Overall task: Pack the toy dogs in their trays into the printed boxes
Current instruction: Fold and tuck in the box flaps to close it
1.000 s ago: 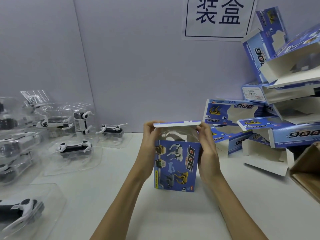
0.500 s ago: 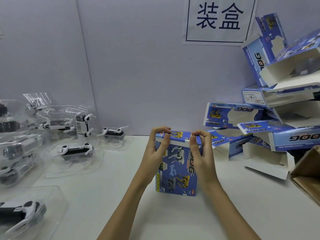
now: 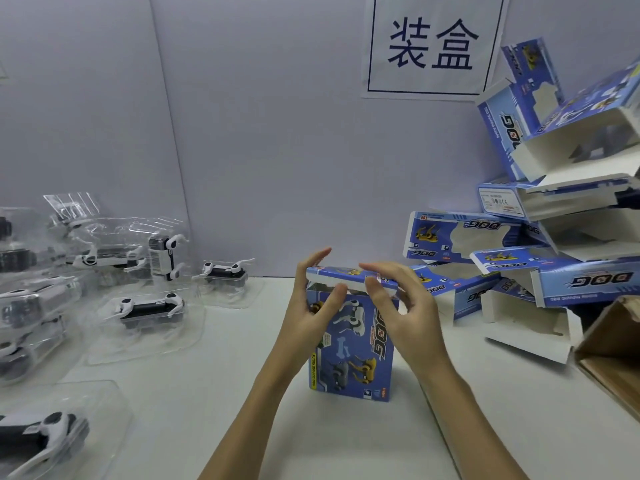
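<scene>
A blue printed dog box [image 3: 349,344] stands upright on the white table in the middle. Its top lid [image 3: 332,273] is folded down, with the white tuck flap still showing at the front edge. My left hand [image 3: 308,313] is at the box's upper left corner, thumb on the front by the flap, fingers straight up behind. My right hand [image 3: 408,313] lies over the lid's right end with straight fingers, its thumb against the flap. Toy dogs in clear trays lie to the left, one [image 3: 149,308] nearest the box, another [image 3: 223,271] by the wall.
A heap of empty printed boxes [image 3: 460,233] fills the right side up the wall. A brown carton [image 3: 613,348] juts in at the right edge. More trays with dogs [image 3: 41,434] crowd the left edge. A paper sign [image 3: 433,46] hangs on the back wall.
The lid was raised a second ago and has been folded down onto the box. My fingers, curled over the lid half a second ago, have straightened out.
</scene>
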{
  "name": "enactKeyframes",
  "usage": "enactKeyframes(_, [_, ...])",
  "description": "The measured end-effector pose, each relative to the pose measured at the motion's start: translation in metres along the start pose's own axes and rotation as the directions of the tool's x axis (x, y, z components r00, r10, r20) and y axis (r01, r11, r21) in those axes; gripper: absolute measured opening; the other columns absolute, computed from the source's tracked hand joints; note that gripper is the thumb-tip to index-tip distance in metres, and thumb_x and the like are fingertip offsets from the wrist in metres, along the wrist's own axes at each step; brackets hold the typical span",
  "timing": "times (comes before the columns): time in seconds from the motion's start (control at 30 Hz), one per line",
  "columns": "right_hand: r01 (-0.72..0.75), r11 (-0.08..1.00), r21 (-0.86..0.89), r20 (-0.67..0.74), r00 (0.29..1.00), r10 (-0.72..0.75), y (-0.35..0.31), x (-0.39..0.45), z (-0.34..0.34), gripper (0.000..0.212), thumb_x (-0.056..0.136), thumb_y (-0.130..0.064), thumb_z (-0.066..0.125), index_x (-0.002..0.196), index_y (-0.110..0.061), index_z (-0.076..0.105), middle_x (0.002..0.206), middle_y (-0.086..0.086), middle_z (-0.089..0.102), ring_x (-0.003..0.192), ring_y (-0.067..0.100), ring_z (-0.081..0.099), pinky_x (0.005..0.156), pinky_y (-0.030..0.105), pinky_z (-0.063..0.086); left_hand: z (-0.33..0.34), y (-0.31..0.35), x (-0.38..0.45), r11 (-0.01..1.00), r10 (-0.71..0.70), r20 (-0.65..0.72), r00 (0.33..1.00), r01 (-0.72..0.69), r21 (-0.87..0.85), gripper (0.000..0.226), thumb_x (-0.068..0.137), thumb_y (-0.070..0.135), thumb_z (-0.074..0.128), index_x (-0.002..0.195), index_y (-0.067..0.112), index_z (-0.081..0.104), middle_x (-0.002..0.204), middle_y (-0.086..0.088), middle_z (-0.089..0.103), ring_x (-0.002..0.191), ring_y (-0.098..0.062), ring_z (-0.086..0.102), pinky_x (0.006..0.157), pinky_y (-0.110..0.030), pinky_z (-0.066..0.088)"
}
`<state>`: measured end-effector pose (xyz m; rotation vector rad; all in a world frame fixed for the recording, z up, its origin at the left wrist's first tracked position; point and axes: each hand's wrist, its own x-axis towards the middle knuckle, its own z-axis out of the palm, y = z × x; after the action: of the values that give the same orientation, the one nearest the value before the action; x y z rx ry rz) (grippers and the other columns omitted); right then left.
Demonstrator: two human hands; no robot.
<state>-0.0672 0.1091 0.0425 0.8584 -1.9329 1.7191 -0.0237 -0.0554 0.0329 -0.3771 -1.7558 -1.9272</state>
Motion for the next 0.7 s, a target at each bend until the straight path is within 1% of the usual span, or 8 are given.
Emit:
enactKeyframes(0.1, [-0.06, 0.994, -0.092, 0.151, 0.986, 0.074, -0.017, 0.014, -0.017, 0.03, 0.092, -0.057, 0.062, 0.118, -0.048, 0.074, 0.119, -0.01, 0.065, 0.116, 0.007, 0.063, 0.088, 0.025, 0.057, -0.002, -0.001, 0.002, 1.0, 0.0, 0.055, 0.998, -0.002, 0.025, 0.067, 0.092, 0.038, 0.074, 0.148, 0.048, 0.039, 0.135, 0.028, 0.061, 0.114, -0.022, 0.073, 0.08, -0.034, 0.064])
enactKeyframes(0.23, [-0.048, 0.931, -0.362, 0.447, 0.868, 0.218, -0.043, 0.042, -0.033, 0.036, 0.093, -0.067, 0.047, 0.126, -0.065, 0.062, 0.117, -0.01, 0.056, 0.112, 0.007, 0.058, 0.081, 0.025, 0.058, -0.007, -0.006, 0.004, 0.999, -0.014, 0.079, 0.997, 0.01, 0.047, 0.071, 0.091, 0.041, 0.077, 0.148, 0.051, 0.037, 0.131, 0.014, 0.068, 0.109, -0.025, 0.075, 0.078, -0.036, 0.064])
enactKeyframes(0.33, [-0.013, 0.896, -0.444, 0.584, 0.754, 0.301, -0.059, 0.057, -0.03, 0.032, 0.106, -0.05, 0.051, 0.134, -0.064, 0.056, 0.126, -0.017, 0.062, 0.111, 0.01, 0.065, 0.08, 0.03, 0.064, -0.008, -0.011, 0.004, 0.998, -0.028, 0.083, 0.996, 0.023, 0.058, 0.078, 0.089, 0.046, 0.08, 0.151, 0.051, 0.033, 0.126, 0.005, 0.072, 0.106, -0.028, 0.076, 0.078, -0.037, 0.065])
enactKeyframes(0.4, [0.041, 0.873, -0.485, 0.63, 0.709, 0.317, -0.067, 0.061, -0.023, 0.038, 0.106, -0.049, 0.052, 0.143, -0.059, 0.052, 0.13, -0.016, 0.067, 0.109, 0.01, 0.069, 0.083, 0.03, 0.064, -0.008, -0.014, 0.005, 0.997, -0.025, 0.081, 0.996, 0.019, 0.079, 0.081, 0.088, 0.049, 0.08, 0.153, 0.05, 0.03, 0.123, 0.008, 0.073, 0.102, -0.031, 0.077, 0.078, -0.038, 0.065])
enactKeyframes(0.47, [0.133, 0.85, -0.509, 0.64, 0.719, 0.271, -0.071, 0.067, -0.018, 0.039, 0.105, -0.053, 0.052, 0.144, -0.058, 0.053, 0.13, -0.019, 0.068, 0.111, 0.009, 0.067, 0.085, 0.027, 0.06, -0.009, -0.014, 0.005, 0.994, -0.032, 0.083, 0.996, 0.023, 0.106, 0.083, 0.085, 0.055, 0.081, 0.151, 0.053, 0.03, 0.122, 0.013, 0.073, 0.099, -0.034, 0.076, 0.077, -0.039, 0.065])
enactKeyframes(0.53, [0.154, 0.841, -0.519, 0.651, 0.708, 0.273, -0.072, 0.071, -0.017, 0.039, 0.104, -0.053, 0.053, 0.143, -0.06, 0.052, 0.121, -0.025, 0.066, 0.105, 0.008, 0.067, 0.078, 0.022, 0.059, -0.008, -0.014, 0.004, 0.995, -0.015, 0.103, 0.995, 0.005, 0.096, 0.082, 0.087, 0.048, 0.082, 0.151, 0.051, 0.03, 0.124, 0.01, 0.073, 0.103, -0.029, 0.077, 0.078, -0.037, 0.064])
enactKeyframes(0.6, [0.154, 0.845, -0.512, 0.672, 0.685, 0.282, -0.07, 0.07, -0.016, 0.041, 0.105, -0.051, 0.053, 0.144, -0.06, 0.05, 0.117, -0.028, 0.064, 0.102, 0.003, 0.066, 0.078, 0.018, 0.058, -0.007, -0.012, 0.003, 0.996, 0.008, 0.109, 0.994, -0.018, 0.085, 0.081, 0.089, 0.044, 0.08, 0.153, 0.047, 0.03, 0.129, 0.008, 0.071, 0.11, -0.026, 0.075, 0.082, -0.034, 0.063])
enactKeyframes(0.7, [0.218, 0.832, -0.51, 0.682, 0.692, 0.237, -0.067, 0.063, -0.014, 0.041, 0.108, -0.045, 0.051, 0.145, -0.06, 0.049, 0.098, -0.036, 0.055, 0.09, -0.01, 0.061, 0.07, 0.008, 0.05, -0.003, -0.004, 0.001, 0.997, -0.025, 0.083, 0.996, 0.019, 0.077, 0.078, 0.084, 0.069, 0.071, 0.15, 0.047, 0.035, 0.132, 0.017, 0.067, 0.117, -0.015, 0.071, 0.085, -0.026, 0.061])
